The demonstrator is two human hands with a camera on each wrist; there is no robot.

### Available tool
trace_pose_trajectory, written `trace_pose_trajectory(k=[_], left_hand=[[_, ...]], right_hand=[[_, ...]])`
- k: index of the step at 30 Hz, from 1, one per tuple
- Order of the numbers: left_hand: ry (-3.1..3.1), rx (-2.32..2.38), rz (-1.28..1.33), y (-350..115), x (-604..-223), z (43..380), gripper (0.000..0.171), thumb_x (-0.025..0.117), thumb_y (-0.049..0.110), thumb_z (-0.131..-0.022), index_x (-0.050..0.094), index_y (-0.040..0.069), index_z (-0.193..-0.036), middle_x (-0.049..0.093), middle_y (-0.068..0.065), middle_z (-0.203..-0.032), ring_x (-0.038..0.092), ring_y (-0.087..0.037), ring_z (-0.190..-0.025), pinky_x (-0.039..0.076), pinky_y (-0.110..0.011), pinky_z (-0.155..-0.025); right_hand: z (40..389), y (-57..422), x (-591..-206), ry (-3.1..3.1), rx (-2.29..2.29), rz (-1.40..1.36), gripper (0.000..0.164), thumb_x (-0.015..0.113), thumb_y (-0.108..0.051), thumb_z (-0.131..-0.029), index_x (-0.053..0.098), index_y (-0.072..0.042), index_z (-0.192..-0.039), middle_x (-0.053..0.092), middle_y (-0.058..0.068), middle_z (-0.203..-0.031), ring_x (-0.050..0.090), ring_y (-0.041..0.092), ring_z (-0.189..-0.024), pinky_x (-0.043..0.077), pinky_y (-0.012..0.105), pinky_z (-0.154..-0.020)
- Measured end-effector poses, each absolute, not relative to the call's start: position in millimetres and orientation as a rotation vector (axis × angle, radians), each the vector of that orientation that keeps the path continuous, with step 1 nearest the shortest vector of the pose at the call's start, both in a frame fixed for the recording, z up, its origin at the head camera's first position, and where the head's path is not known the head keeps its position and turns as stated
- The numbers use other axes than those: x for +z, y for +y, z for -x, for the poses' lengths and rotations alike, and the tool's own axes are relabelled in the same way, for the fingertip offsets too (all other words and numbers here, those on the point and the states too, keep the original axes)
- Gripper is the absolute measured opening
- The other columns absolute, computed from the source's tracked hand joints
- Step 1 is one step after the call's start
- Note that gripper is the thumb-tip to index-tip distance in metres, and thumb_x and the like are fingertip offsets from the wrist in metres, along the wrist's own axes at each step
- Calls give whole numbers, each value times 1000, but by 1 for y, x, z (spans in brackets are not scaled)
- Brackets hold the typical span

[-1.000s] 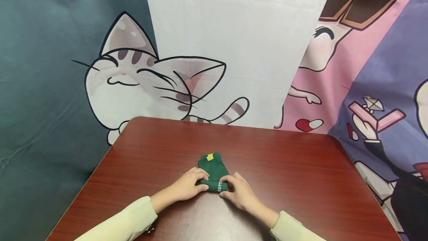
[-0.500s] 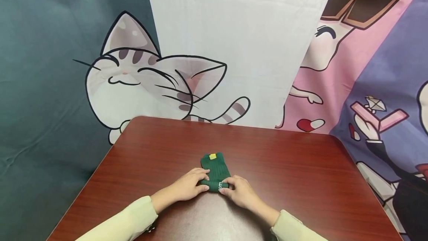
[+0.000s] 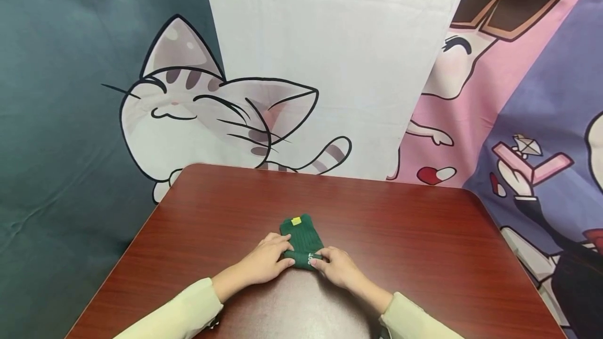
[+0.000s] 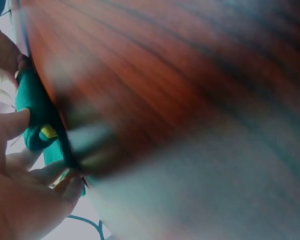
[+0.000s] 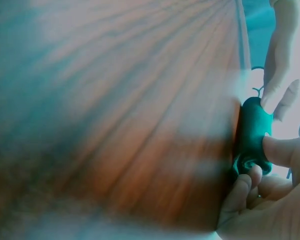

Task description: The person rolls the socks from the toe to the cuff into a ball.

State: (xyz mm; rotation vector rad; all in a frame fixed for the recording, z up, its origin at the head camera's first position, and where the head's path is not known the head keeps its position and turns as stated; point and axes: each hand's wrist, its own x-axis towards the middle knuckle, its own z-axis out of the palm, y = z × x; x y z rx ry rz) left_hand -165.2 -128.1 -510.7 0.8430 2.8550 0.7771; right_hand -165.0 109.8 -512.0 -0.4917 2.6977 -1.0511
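Observation:
A dark green ribbed sock (image 3: 303,235) lies on the table in the head view, its near end rolled up and its far end flat with a yellow tag (image 3: 296,221). White lettering shows on the roll. My left hand (image 3: 265,261) holds the roll's left end, thumb on the near side and fingers over the top. At the other end, my right hand (image 3: 340,268) grips the roll between thumb and fingers. The right wrist view shows the coiled end of the sock (image 5: 255,125) beside the right fingers. In the left wrist view, a yellow patch (image 4: 48,131) peeks from inside the roll.
The reddish-brown wooden table (image 3: 405,234) has rounded far corners. Behind it hangs a printed cloth backdrop (image 3: 339,56) with a cartoon cat and figures. Pale green sleeves (image 3: 181,307) cover both forearms.
The sock's near end has turned over slightly, so less of the white lettering shows. Both hands stay at the ends of the roll, with small finger shifts.

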Motion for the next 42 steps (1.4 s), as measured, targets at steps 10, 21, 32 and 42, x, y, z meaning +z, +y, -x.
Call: trace_pose_trajectory(k=[10, 21, 32, 42], left_hand=[[2808, 803, -873, -131, -507, 165, 12, 67, 27, -98, 63, 16, -97, 54, -23, -145, 45, -38, -138, 38, -59, -110], [2913, 674, -910, -127, -503, 162, 21, 67, 27, -98, 66, 14, -114, 65, -2, -117, 58, -20, -116, 50, -40, -98], [2952, 445, -891, -122, -497, 157, 19, 70, 32, -96, 68, 16, -106, 68, 3, -108, 62, -15, -109, 55, -35, -89], [2966, 400, -898, -117, -501, 157, 15, 66, 27, -99, 63, 13, -102, 62, 1, -100, 62, -16, -98, 55, -34, -81]], right_hand=[[168, 108, -503, 2636, -1012, 423, 33, 70, -33, -95, 59, -14, -70, 55, -5, -66, 49, 12, -63, 39, 28, -57], [174, 108, -499, 2659, -938, 353, 41, 73, -38, -92, 56, -14, -62, 52, -4, -59, 48, 14, -61, 38, 29, -56], [169, 114, -495, 2702, -910, 442, 35, 75, -41, -90, 59, -15, -74, 53, -7, -65, 48, 11, -63, 39, 28, -58], [163, 116, -503, 2884, -977, 761, 39, 88, -14, -76, 65, -19, -107, 56, -2, -88, 54, 10, -75, 44, 27, -67]])
